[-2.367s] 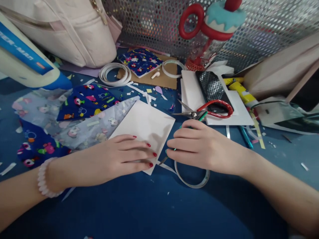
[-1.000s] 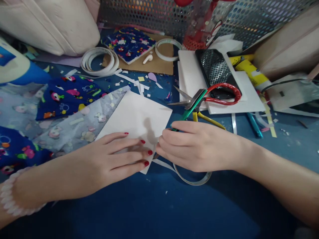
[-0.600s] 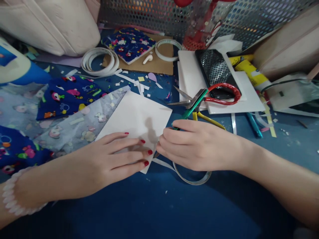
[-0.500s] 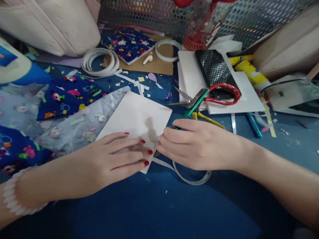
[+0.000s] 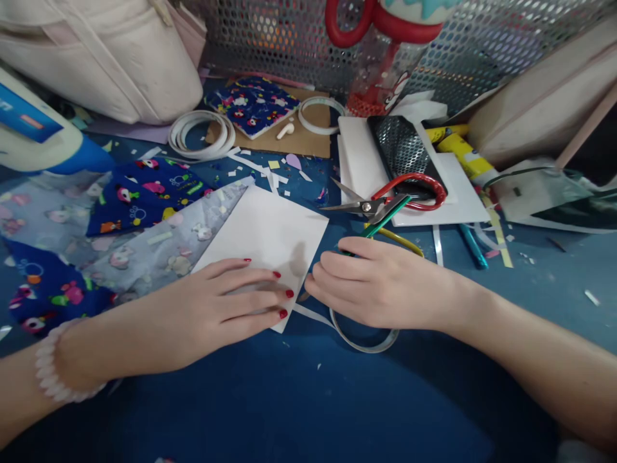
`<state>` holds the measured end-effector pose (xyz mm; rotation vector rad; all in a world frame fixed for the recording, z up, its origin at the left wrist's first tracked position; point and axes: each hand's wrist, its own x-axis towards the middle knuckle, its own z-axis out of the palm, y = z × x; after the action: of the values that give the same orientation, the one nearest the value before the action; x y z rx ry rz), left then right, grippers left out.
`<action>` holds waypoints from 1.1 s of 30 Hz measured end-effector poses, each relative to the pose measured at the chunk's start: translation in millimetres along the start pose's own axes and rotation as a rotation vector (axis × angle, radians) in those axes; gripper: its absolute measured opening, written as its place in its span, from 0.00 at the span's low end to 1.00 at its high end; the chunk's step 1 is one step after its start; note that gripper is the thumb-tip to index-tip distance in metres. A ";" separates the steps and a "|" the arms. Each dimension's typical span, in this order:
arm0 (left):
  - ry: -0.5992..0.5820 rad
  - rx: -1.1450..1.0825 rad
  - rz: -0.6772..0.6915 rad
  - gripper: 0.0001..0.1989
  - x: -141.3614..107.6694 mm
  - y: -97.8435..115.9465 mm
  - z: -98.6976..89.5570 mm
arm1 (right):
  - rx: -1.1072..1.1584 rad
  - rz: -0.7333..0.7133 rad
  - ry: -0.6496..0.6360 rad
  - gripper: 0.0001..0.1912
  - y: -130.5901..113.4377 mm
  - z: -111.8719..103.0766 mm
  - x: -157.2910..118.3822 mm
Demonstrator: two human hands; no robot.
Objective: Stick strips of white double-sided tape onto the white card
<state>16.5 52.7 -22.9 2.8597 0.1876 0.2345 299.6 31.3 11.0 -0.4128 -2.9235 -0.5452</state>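
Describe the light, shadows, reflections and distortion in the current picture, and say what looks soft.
Head view: dim, uneven light, the near part of the table falling dark; head view: a soft shadow on the card beside the right hand; head view: the phone reflects a holed pattern; head view: edges look stretched, and the mesh looks soft.

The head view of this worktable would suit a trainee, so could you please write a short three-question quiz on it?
1. True or false: the left hand rests on the white board.
2. Which of these lies on the brown cardboard? A) white earbud B) black phone C) red-handled scissors
3. Fill in the colour: the right hand grips a slim ____ tool.

Key: 1 true; 2 A; 3 green.
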 end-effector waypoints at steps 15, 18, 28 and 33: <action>0.017 0.012 0.003 0.19 -0.5 -0.1 -1.5 | -0.135 0.151 0.075 0.11 20.5 -5.2 -17.7; 0.011 0.021 -0.001 0.19 -0.3 -0.3 -1.8 | -0.146 0.316 0.086 0.14 37.1 -4.5 -32.4; 0.031 0.048 0.021 0.17 1.1 1.1 -2.7 | 0.023 0.333 -0.044 0.15 42.2 -5.3 -43.8; 0.028 0.090 0.053 0.19 2.6 1.5 -7.6 | 0.007 0.305 -0.061 0.15 32.4 -1.4 -45.4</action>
<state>17.8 53.5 -14.9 2.9545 0.1306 0.2837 352.4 48.9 14.7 -0.8695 -2.8374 -0.4850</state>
